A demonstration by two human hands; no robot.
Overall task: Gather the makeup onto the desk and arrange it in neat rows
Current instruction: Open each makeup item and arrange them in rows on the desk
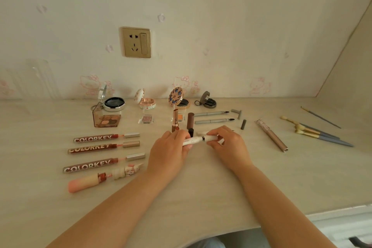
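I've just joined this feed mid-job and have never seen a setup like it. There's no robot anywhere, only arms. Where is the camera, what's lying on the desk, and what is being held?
There is no machine: a person works bare-handed, and the single picture comes from a camera on their head, looking forward and down. The left hand and right hand together grip a white pen-like tube just above the desk. On the left lie three COLORKEY lip glosses in a row, with a pink tube below them. Along the wall stand four open compacts. Near them are an eyeshadow palette, a lipstick and two grey pens. On the right lie a brown tube and some brushes.
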